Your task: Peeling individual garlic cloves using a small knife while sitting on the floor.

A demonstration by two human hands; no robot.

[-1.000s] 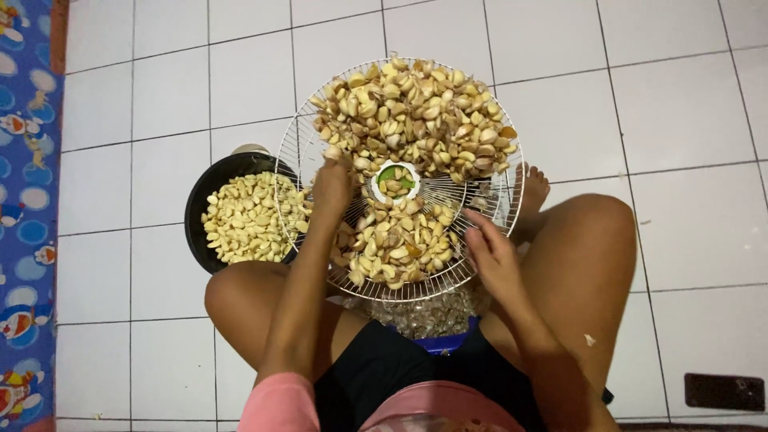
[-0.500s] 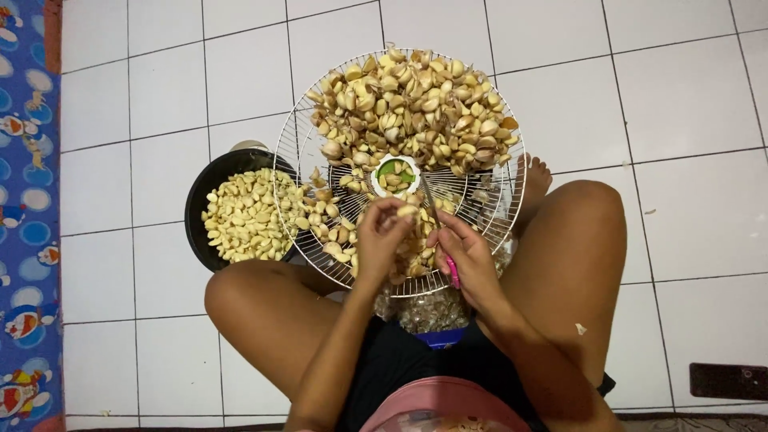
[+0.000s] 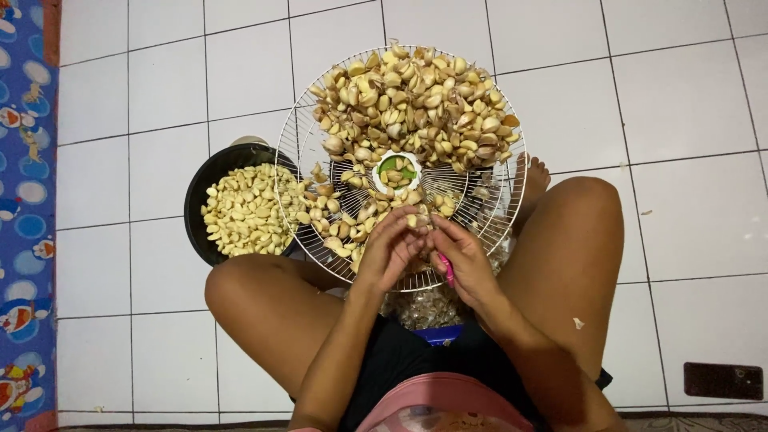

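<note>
Now both hands have come together low in the frame centre: left hand (image 3: 390,250) pinching a garlic clove (image 3: 422,221), right hand (image 3: 462,260) closed around a pink knife (image 3: 446,270), so peeling resumes.

To your left a black bowl (image 3: 210,172) full of peeled cloves (image 3: 240,210) sits on the white tiled floor (image 3: 680,96). A blue patterned mat (image 3: 24,200) runs along the far left edge, and a dark rectangular patch (image 3: 722,381) lies on the tiles at lower right.
</note>
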